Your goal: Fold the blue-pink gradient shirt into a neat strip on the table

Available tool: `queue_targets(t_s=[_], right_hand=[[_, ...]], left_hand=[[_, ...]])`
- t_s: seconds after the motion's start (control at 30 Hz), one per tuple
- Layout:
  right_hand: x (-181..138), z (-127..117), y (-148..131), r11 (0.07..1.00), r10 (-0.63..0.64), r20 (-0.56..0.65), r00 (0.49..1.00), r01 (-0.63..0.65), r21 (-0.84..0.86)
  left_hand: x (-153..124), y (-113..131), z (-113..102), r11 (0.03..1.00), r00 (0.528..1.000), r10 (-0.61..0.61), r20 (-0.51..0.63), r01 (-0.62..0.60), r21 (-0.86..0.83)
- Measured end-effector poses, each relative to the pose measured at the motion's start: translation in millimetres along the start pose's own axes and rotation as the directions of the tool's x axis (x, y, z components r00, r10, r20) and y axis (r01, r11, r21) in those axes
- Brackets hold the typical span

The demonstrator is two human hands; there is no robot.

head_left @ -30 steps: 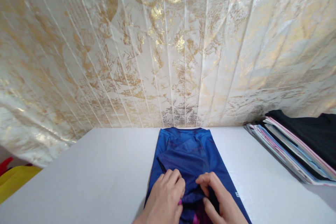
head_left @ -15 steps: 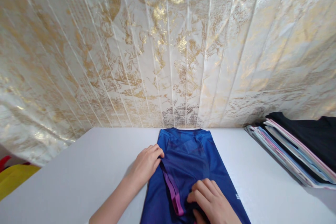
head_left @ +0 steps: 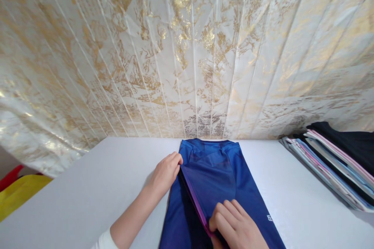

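A dark blue shirt (head_left: 248,186) lies folded lengthwise on the white table, its collar end toward the wall and its near end out of the frame. Across it is a sleeve with a purple hem (head_left: 196,202), the hem stretched in a slanting line between my hands. My left hand (head_left: 167,171) pinches the cloth at the hem's far end, by the shirt's left edge. Lower down, my right hand (head_left: 233,221) grips the near end of the purple hem, slightly lifted; its thumb is partly hidden. A small white logo (head_left: 269,218) shows at the shirt's right side.
To the right stands a stack of folded clothes (head_left: 330,167) with a black garment (head_left: 347,144) on top. Past the table's left edge are yellow cloth (head_left: 25,190) and red cloth (head_left: 11,177). A gold-patterned covering (head_left: 175,54) rises behind the white table (head_left: 122,171).
My right hand has taken hold of the purple hem's near end. The hem, loose and curled before, is now pulled straight. My left hand keeps its place on the shirt; the view has shifted slightly.
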State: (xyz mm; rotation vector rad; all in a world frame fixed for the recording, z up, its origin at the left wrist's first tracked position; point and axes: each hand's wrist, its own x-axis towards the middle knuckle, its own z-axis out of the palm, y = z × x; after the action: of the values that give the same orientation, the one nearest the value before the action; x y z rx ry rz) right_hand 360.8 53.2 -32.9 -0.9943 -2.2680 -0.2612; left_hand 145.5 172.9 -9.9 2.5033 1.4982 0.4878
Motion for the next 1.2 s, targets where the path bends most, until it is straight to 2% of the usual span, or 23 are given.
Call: queue_targets(t_s=[0.1,0.17,0.27,0.37,0.43,0.5,0.63,0.77,0.83,1.0,1.1,1.2], right_hand=[[-0.5,-2.2,0.2,0.999,0.004,0.01,1.0,-0.005,0.044],[0.4,-5.8,2.5,0.988,0.051,0.057,0.997,-0.059,0.143],[3.8,-18.6,14.6,0.906,0.235,0.16,0.959,-0.276,0.322],[6.9,-35.2,35.6,0.762,0.437,0.293,0.85,-0.524,0.381],[6.6,-44.4,48.8,0.69,0.47,0.437,0.767,-0.628,0.36],[4.0,-50.9,57.4,0.653,0.434,0.581,0.689,-0.684,0.324],[-2.1,-58.9,59.0,0.635,0.328,0.743,0.583,-0.719,0.284],[1.0,-62.8,51.8,0.625,0.303,0.824,0.479,-0.753,0.207],[5.1,-60.5,47.3,0.674,0.322,0.818,0.477,-0.722,0.155],[8.3,-38.0,34.2,0.803,0.479,0.695,0.537,-0.587,-0.101],[3.7,-25.4,30.9,0.833,0.517,0.652,0.555,-0.501,-0.235],[0.4,-22.6,34.8,0.839,0.513,0.651,0.56,-0.489,-0.24]], left_hand=[[-1.2,4.0,-2.9,1.0,1.0,0.016,0.009,-0.016,0.011],[-8.4,13.9,-8.3,0.999,0.999,0.052,0.016,-0.052,0.006],[-29.1,40.9,-15.2,0.982,0.979,0.169,0.114,-0.158,-0.101],[-49.6,75.9,-10.5,0.963,0.922,0.246,0.299,-0.199,-0.18],[-55.4,97.7,-0.1,0.974,0.886,0.226,0.406,-0.196,-0.114],[-54.6,114.9,11.8,0.983,0.87,0.172,0.463,-0.179,-0.03],[-46.6,131.7,24.7,0.99,0.886,0.109,0.451,-0.139,0.034],[-44.3,126.3,22.4,0.99,0.93,0.115,0.35,-0.135,0.032],[-43.8,119.6,20.5,0.994,0.956,0.108,0.273,-0.104,-0.029],[-40.8,110.1,19.5,0.989,0.981,0.056,0.187,-0.028,-0.147],[-40.6,110.5,18.1,0.989,0.985,0.043,0.165,-0.019,-0.148],[-43.2,112.5,16.3,0.993,0.986,0.046,0.163,-0.027,-0.114]])
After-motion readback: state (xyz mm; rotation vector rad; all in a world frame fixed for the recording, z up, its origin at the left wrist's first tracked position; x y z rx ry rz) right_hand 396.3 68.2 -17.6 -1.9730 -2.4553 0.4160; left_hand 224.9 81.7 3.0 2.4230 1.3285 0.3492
